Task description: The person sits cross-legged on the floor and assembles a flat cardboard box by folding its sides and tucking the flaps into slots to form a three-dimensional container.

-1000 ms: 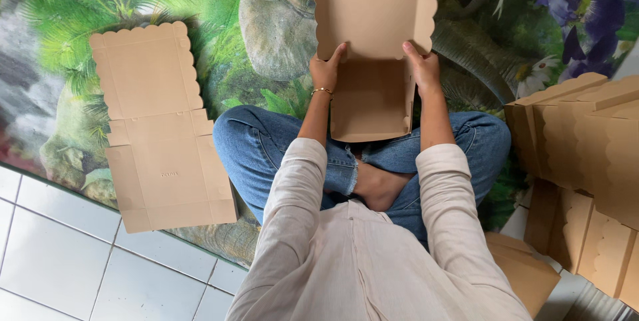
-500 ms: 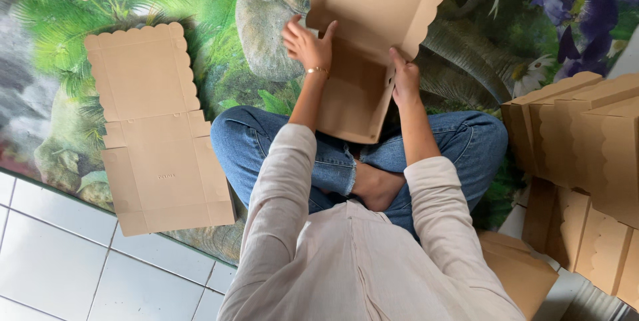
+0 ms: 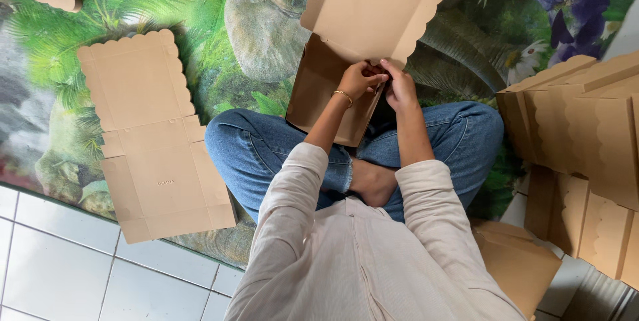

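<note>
I sit cross-legged in blue jeans on a leafy printed mat. A brown cardboard box blank (image 3: 373,8) with scalloped edges is held over my lap, its upper panel folded up toward the camera. My left hand (image 3: 361,78), with a thin gold bracelet at the wrist, and my right hand (image 3: 399,88) meet at the right side of the lower panel. The fingers of both hands pinch a flap of the blank there. The lower panel rests against my left knee.
A flat unfolded box blank (image 3: 150,138) lies on the mat to my left. Several folded brown boxes (image 3: 586,141) are stacked at the right. Another brown box (image 3: 516,264) sits behind my right hip. White floor tiles (image 3: 60,274) border the mat.
Both hands have moved from the outer sides of the blank to meet at its right side. The blank has tilted, and its upper panel has folded up.
</note>
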